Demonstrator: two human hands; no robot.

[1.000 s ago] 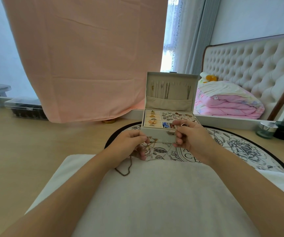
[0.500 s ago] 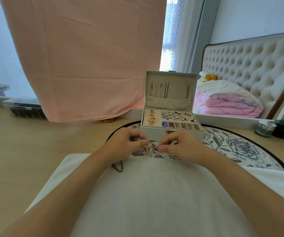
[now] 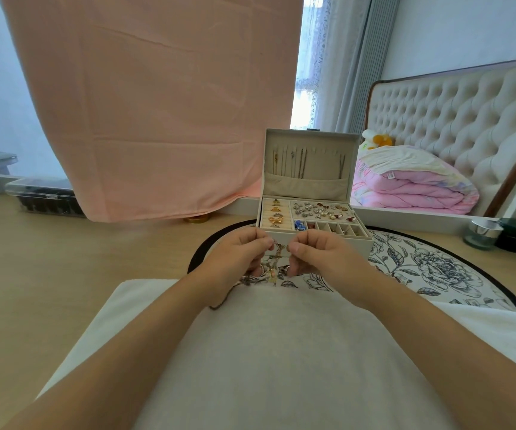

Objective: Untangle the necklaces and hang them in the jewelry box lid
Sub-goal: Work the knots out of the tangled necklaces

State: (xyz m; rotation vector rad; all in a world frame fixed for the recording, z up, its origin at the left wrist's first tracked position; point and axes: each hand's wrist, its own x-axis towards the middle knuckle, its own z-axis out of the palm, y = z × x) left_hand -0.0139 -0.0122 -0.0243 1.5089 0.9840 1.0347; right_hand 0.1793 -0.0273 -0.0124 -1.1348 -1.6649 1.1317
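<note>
- Curtain (image 3: 157, 103), pink, far left.
- left hand (image 3: 235, 256): fingers curled, pinching necklaces (image 3: 273, 265); one strand trails under the wrist onto white cloth (image 3: 281, 352).
- necklaces: tangled clump between both hands, just in front of open jewelry box (image 3: 356, 243).
- right hand (image 3: 322, 254): I see thumb and forefinger pinching same clump.
- lid (image 3: 306, 187) upright behind, several chains (image 3: 302, 166) hung inside.

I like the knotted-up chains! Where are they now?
In the head view, at the centre, the tangled necklaces are pinched between the left hand and the right hand, just in front of the open jewelry box.
</note>
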